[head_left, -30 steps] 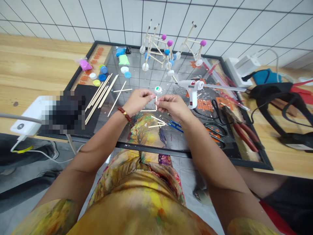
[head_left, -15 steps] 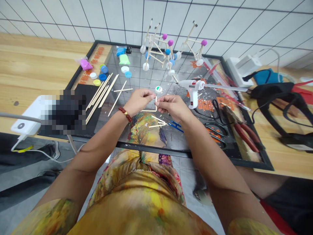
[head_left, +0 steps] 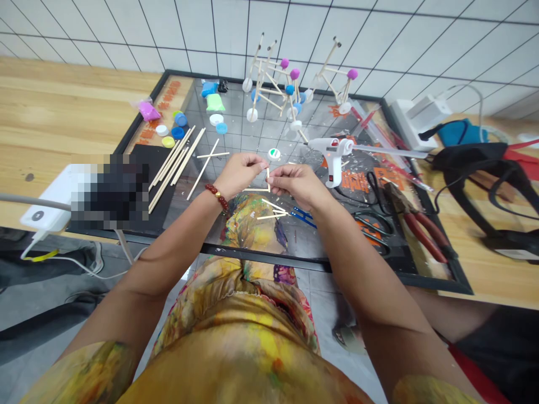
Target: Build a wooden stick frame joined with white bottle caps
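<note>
My right hand pinches a short wooden stick between thumb and forefinger, and the stick points upward. At its lower end it meets another wooden stick lying level, making an L shape; whether the two are joined, I cannot tell. Close by the upright stick's top, the thumb and forefinger of my left hand are pressed together; what is in that pinch, if anything, is too small to make out. Nearer me lies a fan of short sticks beside a blue tool.
A white glue gun stands right of my hands. Pliers and scissors lie farther right. Long sticks are at left. Behind stand stick models with coloured balls. A round white cap sits just beyond my fingers.
Hardly anything differs. Both hands keep their places and pinches around the upright stick, and the whole view has shifted very slightly.
</note>
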### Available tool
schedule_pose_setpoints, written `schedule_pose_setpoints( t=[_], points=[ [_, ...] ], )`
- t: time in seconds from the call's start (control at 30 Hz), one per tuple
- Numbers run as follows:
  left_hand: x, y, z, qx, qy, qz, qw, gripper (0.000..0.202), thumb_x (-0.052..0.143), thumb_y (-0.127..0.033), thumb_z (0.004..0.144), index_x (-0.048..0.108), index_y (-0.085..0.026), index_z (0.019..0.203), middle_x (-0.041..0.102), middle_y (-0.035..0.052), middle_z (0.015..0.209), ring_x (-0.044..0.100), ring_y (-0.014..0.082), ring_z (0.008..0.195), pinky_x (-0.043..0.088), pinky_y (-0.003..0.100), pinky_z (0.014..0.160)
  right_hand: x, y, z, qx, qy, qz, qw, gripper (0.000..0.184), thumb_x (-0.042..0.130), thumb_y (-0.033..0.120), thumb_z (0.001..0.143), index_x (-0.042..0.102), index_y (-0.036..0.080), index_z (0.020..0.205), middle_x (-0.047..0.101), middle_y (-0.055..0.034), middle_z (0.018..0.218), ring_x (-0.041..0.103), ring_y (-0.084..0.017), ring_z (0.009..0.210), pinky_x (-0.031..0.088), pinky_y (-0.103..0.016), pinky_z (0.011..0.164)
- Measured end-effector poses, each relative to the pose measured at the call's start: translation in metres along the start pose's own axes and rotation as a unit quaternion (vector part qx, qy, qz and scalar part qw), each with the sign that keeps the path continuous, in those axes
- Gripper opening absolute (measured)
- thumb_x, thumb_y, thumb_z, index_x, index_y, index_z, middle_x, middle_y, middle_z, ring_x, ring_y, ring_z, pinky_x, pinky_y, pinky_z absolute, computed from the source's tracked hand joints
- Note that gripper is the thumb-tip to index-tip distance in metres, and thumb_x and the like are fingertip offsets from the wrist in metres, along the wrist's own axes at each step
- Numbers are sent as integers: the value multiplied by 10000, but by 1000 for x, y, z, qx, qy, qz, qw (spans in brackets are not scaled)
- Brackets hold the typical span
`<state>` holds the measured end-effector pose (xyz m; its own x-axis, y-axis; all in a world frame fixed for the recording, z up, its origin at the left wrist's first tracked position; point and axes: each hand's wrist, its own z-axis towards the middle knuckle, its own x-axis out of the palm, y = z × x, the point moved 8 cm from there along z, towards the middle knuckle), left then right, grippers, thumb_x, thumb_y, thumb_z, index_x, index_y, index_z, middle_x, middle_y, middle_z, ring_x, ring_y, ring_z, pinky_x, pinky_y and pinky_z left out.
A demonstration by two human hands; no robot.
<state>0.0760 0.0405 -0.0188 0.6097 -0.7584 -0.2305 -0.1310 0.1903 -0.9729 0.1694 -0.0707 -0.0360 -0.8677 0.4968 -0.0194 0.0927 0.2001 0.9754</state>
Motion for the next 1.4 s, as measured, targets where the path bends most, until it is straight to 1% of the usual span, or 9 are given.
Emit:
schedule_pose_setpoints(
  t=[0.2, 0.37, 0.53, 0.7, 0.83, 1.03, 1.17, 1.4],
  points=[
    [0, 0, -1, -5, 6, 6, 1000, 79, 717, -197, 851, 749, -154, 794, 725, 19, 758, 631, 132, 765, 496, 269, 798, -1, 0, 0, 1, 1, -6, 1000, 253, 941, 274, 594, 725, 176, 680, 657, 15, 566, 565, -95, 530, 486, -230, 553],
    [0, -1, -1, -2, 10, 9, 1000, 98, 691, -199, 855, 750, -150, 792, 726, 24, 753, 629, 130, 767, 498, 272, 790, -1, 0, 0, -1, 4, -1, 1000, 282, 952, 312, 618, 714, 178, 692, 650, 14, 587, 573, -98, 550, 494, -239, 580],
    [0, -1, -1, 1, 12, 12, 1000, 98, 696, -212, 853, 750, -152, 798, 730, 24, 763, 625, 130, 765, 499, 269, 778, -2, 1, -1, -7, -1, 17, 1000, 285, 955, 310, 598, 718, 179, 689, 665, 10, 596, 580, -97, 560, 485, -227, 566],
    [1, 1, 0, 4, 11, 10, 1000, 108, 687, -201, 859, 749, -152, 786, 736, 24, 782, 617, 118, 752, 491, 265, 773, -1, 0, -1, -3, 0, 15, 1000, 306, 970, 321, 564, 723, 179, 678, 666, 14, 585, 584, -95, 555, 486, -219, 552],
    [2, 3, 0, 1, 5, 8, 1000, 99, 689, -194, 858, 755, -155, 795, 736, 23, 778, 622, 119, 744, 496, 270, 774, 0, 0, -1, 1, -2, 8, 1000, 305, 972, 313, 564, 723, 178, 677, 661, 18, 575, 580, -91, 549, 491, -219, 555],
    [2, 3, 0, -9, 4, 5, 1000, 104, 705, -198, 861, 742, -153, 774, 688, 6, 703, 601, 122, 711, 491, 273, 756, 0, 0, 1, 3, -4, -8, 1000, 328, 981, 338, 560, 722, 178, 680, 666, 16, 574, 592, -97, 548, 509, -223, 549],
    [3, 2, 0, -11, 3, -5, 1000, 107, 704, -165, 858, 738, -149, 758, 662, -5, 672, 583, 116, 697, 481, 268, 759, 0, -1, 1, 8, -9, -6, 1000, 308, 979, 300, 559, 724, 175, 676, 663, 20, 559, 593, -94, 538, 503, -212, 539],
    [4, 5, 1, -13, 4, -6, 1000, 131, 690, -151, 869, 734, -152, 746, 673, -2, 680, 562, 101, 665, 484, 255, 737, 1, 0, 1, 15, -8, -8, 1000, 257, 957, 231, 584, 717, 172, 651, 654, 23, 546, 581, -88, 526, 499, -210, 541]
  ],
)
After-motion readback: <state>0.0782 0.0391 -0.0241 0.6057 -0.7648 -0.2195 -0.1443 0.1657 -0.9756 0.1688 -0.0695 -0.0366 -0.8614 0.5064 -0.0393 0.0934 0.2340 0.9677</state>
